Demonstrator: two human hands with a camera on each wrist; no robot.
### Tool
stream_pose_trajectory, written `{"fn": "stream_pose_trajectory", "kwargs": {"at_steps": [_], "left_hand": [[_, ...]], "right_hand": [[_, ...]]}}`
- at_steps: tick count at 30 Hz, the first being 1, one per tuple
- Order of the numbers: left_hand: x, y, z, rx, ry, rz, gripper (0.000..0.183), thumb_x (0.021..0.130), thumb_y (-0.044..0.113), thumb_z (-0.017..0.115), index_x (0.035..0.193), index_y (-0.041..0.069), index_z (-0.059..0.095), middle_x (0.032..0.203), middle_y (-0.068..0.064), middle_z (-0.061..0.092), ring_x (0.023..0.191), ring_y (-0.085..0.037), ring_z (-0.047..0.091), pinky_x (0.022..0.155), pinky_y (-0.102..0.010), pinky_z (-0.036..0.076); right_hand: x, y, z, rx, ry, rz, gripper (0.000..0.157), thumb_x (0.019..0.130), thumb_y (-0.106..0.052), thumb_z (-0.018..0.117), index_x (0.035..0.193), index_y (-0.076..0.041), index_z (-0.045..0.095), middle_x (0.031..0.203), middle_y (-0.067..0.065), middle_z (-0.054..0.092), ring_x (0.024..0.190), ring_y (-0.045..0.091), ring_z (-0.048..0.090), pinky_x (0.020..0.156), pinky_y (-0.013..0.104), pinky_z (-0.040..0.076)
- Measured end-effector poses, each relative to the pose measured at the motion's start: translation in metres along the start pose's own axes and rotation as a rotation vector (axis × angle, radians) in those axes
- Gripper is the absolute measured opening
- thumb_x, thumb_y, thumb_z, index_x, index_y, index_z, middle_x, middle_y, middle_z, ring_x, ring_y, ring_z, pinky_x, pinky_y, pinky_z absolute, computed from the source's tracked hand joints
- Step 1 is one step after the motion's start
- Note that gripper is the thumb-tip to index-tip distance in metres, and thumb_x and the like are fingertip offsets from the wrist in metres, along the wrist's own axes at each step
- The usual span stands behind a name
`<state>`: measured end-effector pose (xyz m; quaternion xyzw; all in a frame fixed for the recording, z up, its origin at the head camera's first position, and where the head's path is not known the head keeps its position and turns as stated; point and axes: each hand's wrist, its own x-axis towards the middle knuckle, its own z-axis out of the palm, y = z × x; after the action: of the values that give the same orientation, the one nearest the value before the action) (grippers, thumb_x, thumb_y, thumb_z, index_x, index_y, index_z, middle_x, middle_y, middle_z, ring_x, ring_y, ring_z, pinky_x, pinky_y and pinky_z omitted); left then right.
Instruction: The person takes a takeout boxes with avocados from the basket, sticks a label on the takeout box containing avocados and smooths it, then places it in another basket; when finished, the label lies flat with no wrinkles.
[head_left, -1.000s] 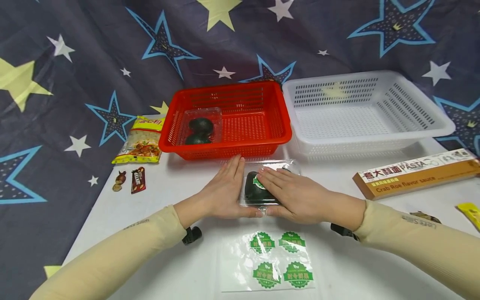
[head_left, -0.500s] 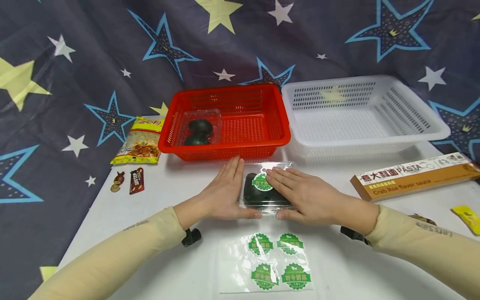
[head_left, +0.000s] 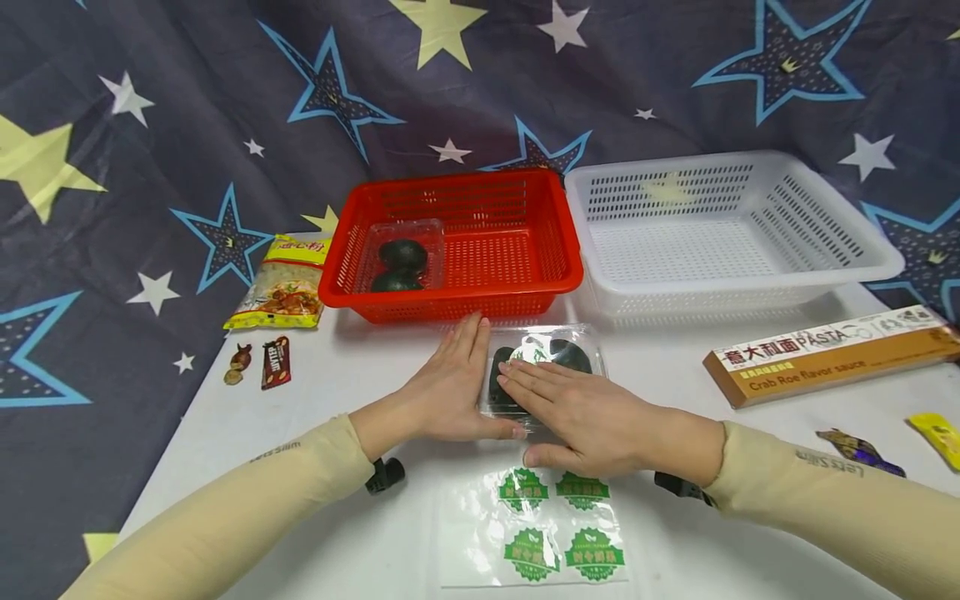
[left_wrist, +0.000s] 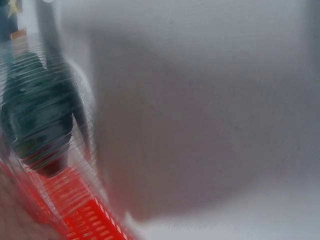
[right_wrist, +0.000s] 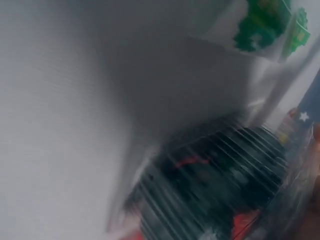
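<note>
A clear plastic box (head_left: 595, 337) with dark green avocados (head_left: 572, 357) inside sits on the table before me. On its lid is a green and white round sticker (head_left: 527, 353), partly covered by fingers. Along the box's left side lies my left hand (head_left: 441, 390), fingers straight, with the thumb at the front edge. My right hand (head_left: 592, 412) rests straight fingers across the lid over the sticker. Its thumb sticks out in front of the box. Both wrist views catch the ribbed box wall (left_wrist: 47, 110) and dark fruit (right_wrist: 200, 192), blurred.
A sheet of green stickers (head_left: 480, 533) lies in front. Behind are a red basket (head_left: 450, 298), with another avocado box (head_left: 402, 254), and a white basket (head_left: 742, 287). A noodle bag (head_left: 281, 283) and candies (head_left: 276, 362) lie left; a pasta box (head_left: 825, 354) lies right.
My right hand slid right, uncovering the sticker, then came back left and nearer over the lid, covering part of it again. My left hand has stayed at the box's left side.
</note>
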<state>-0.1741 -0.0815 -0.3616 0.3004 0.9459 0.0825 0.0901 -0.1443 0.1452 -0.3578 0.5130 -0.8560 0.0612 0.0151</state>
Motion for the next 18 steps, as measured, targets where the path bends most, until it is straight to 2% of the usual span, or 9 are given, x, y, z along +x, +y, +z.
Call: {"fn": "stream_pose_trajectory", "kwargs": {"at_steps": [7, 11, 15, 18], "left_hand": [[0.0, 0.001, -0.001, 0.021, -0.002, -0.008, 0.13, 0.069, 0.083, 0.051, 0.15, -0.003, -0.005, 0.158, -0.021, -0.004, 0.145, -0.029, -0.004, 0.116, -0.04, 0.006], [0.0, 0.002, -0.001, 0.024, -0.007, -0.01, 0.131, 0.069, 0.083, 0.052, 0.15, -0.003, -0.004, 0.158, -0.021, -0.004, 0.145, -0.03, -0.003, 0.116, -0.04, 0.007], [0.0, 0.002, -0.002, 0.002, -0.003, -0.001, 0.131, 0.069, 0.082, 0.054, 0.15, -0.003, -0.003, 0.158, -0.021, -0.004, 0.145, -0.031, -0.003, 0.116, -0.041, 0.007], [-0.001, 0.002, -0.002, -0.019, 0.003, 0.003, 0.131, 0.068, 0.081, 0.056, 0.15, -0.003, -0.003, 0.158, -0.021, -0.004, 0.145, -0.031, -0.003, 0.116, -0.041, 0.006]], "right_hand": [[-0.023, 0.003, 0.001, 0.004, 0.057, -0.001, 0.078, 0.093, -0.049, 0.053, 0.147, 0.002, 0.03, 0.154, 0.012, 0.028, 0.141, 0.026, 0.026, 0.112, 0.041, 0.025], [-0.035, 0.005, 0.001, -0.011, 0.093, -0.011, 0.079, 0.092, -0.05, 0.055, 0.147, 0.001, 0.031, 0.154, 0.012, 0.03, 0.14, 0.027, 0.029, 0.112, 0.038, 0.025], [-0.034, 0.006, 0.002, 0.0, 0.118, -0.05, 0.079, 0.091, -0.048, 0.057, 0.147, 0.001, 0.03, 0.154, 0.012, 0.03, 0.14, 0.028, 0.03, 0.112, 0.039, 0.026], [-0.028, 0.006, 0.003, 0.023, 0.104, -0.08, 0.077, 0.093, -0.048, 0.054, 0.148, 0.001, 0.029, 0.154, 0.012, 0.029, 0.14, 0.027, 0.029, 0.112, 0.04, 0.027]]}}
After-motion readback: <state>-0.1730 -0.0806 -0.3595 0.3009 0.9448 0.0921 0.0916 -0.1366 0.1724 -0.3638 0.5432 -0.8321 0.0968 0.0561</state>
